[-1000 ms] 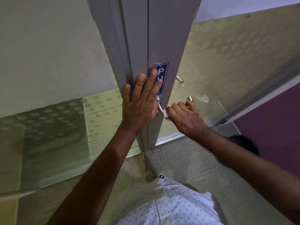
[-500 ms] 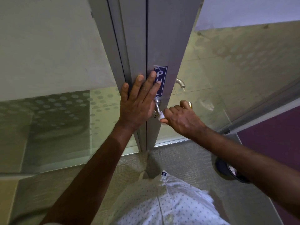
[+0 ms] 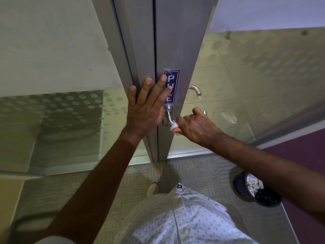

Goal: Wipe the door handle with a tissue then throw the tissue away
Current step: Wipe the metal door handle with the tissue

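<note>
Head view: the left hand lies flat and open against the grey door frame, fingertips partly covering a blue sign. Just below the sign, the metal door handle sticks out. The right hand is closed around the handle's bar, pressing a white tissue onto it. A dark bin stands on the carpet at lower right.
</note>
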The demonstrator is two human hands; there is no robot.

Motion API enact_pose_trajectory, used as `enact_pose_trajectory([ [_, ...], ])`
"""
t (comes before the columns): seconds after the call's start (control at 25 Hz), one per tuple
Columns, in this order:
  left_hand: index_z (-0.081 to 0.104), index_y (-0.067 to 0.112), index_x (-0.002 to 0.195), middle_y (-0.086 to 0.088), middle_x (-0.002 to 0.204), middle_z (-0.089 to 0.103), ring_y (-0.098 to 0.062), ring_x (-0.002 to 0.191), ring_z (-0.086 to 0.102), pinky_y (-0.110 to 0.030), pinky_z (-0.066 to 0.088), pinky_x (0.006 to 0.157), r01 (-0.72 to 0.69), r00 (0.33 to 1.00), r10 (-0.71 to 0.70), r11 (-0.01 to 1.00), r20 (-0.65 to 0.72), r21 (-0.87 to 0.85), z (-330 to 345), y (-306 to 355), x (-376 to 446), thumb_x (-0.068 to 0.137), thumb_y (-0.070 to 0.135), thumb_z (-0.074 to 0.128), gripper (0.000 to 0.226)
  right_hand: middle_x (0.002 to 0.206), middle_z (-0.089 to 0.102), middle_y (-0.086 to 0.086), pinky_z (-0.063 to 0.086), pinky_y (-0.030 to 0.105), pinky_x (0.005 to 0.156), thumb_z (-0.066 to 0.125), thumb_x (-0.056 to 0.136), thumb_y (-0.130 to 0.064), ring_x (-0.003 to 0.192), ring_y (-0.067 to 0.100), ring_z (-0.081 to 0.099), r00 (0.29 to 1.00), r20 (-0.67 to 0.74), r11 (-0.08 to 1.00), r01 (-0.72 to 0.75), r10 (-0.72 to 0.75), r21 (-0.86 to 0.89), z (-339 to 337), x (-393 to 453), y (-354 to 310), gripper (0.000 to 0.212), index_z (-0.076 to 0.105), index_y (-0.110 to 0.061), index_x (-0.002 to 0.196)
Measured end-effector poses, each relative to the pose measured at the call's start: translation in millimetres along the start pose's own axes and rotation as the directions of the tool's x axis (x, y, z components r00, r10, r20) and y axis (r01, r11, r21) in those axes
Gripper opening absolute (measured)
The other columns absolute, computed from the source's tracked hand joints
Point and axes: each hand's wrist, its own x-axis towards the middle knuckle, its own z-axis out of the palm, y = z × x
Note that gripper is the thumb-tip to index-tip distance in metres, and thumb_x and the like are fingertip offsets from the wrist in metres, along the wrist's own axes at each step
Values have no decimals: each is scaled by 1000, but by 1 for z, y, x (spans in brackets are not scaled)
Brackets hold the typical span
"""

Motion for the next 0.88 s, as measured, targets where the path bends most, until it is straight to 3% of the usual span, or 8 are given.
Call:
enact_pose_trajectory([
  [0.16, 26, 23, 161, -1, 173, -16, -26, 158, -21, -50, -19, 126, -1, 1000, 1, 1000, -6, 12, 2, 0, 0, 101, 33, 55, 67, 85, 58, 8, 35, 43, 83, 48, 107, -19, 70, 28, 55, 984, -178, 998, -29, 18, -60, 13, -18, -2, 11, 55, -10, 108],
  [0.28, 22, 23, 162, -2, 172, -17, -27, 158, -22, -50, -19, 126, -4, 1000, 4, 1000, 2, 16, 2, 0, 0, 101, 34, 55, 70, 89, 58, 9, 34, 42, 85, 49, 103, -12, 74, 28, 54, 976, -218, 995, -9, -12, -95, 20, -23, 1, 11, 55, -9, 112],
  [0.32, 22, 23, 162, -2, 172, -17, -27, 158, -22, -51, -19, 126, -3, 1000, 3, 1000, 4, 19, 2, 0, -1, 101, 34, 55, 70, 86, 59, 9, 36, 43, 86, 48, 106, -16, 72, 28, 55, 977, -213, 996, 11, -29, -87, 19, -20, 2, 10, 55, -9, 109],
  [0.44, 20, 23, 162, -2, 172, -16, -27, 158, -21, -51, -19, 126, -4, 1000, 4, 1000, 5, 30, 3, 0, -2, 101, 34, 56, 72, 75, 66, 10, 41, 45, 89, 41, 110, -45, 69, 29, 60, 990, -125, 996, 59, -66, -60, 12, -7, 10, 39, 54, -11, 96],
  [0.52, 20, 23, 162, -2, 173, -16, -28, 158, -21, -51, -19, 126, -9, 1000, 9, 1000, 2, 30, 5, 0, -2, 101, 35, 56, 72, 75, 68, 10, 40, 45, 91, 37, 109, -52, 73, 29, 60, 986, -133, 994, 91, -99, -67, 10, -3, 13, 47, 55, -11, 94],
  [0.6, 21, 23, 162, -2, 173, -15, -28, 159, -21, -51, -18, 126, -13, 1000, 14, 999, -6, 32, 6, -1, -3, 102, 35, 56, 71, 81, 66, 10, 39, 45, 91, 36, 111, -46, 77, 29, 57, 975, -191, 991, 96, -113, -95, 15, -9, 15, 42, 55, -11, 97],
  [0.72, 19, 25, 164, -1, 173, -14, -27, 159, -19, -51, -17, 127, -12, 1000, 13, 999, -19, 31, 7, 0, -3, 100, 34, 59, 76, 94, 62, 10, 37, 43, 89, 42, 111, -23, 87, 29, 56, 960, -254, 984, 76, -115, -160, 23, -27, 18, 21, 58, -8, 112],
  [0.88, 26, 23, 161, 0, 173, -12, -26, 159, -18, -51, -16, 127, -1, 999, 2, 1000, -39, 29, 9, 1, -3, 97, 32, 62, 74, 96, 60, 8, 37, 40, 88, 43, 106, -11, 94, 27, 60, 937, -330, 967, 27, -113, -254, 25, -42, 26, 20, 60, -10, 116],
])
